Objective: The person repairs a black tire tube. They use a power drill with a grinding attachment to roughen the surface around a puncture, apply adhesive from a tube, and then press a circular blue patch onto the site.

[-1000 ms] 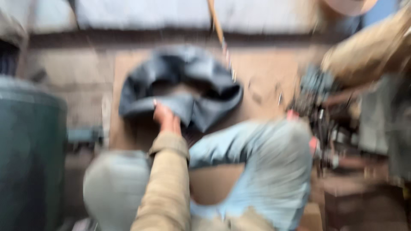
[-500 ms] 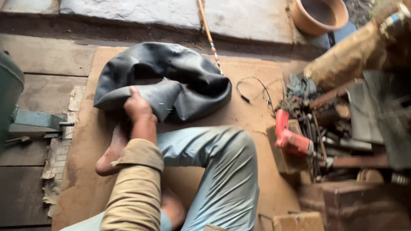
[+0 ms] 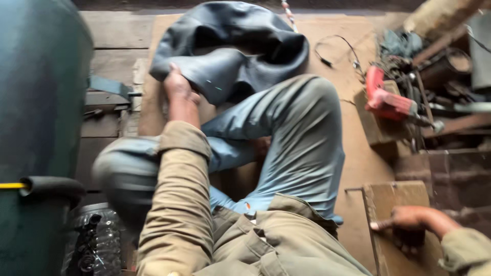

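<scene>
The left hand (image 3: 178,88) grips the near edge of the black rubber inner tube (image 3: 230,51), fingers curled round a fold of it. The tube lies slack and crumpled on the brown board (image 3: 353,163) at the top of the view, just beyond the person's bent knee. The right hand (image 3: 409,220) rests on a wooden block (image 3: 394,197) with one finger stretched out (whether it holds anything I cannot tell). A red tool (image 3: 383,97) sits among clutter to the right; a green drum (image 3: 36,102) stands left.

Left hand (image 3: 176,87) outstretched — fingers curled
</scene>
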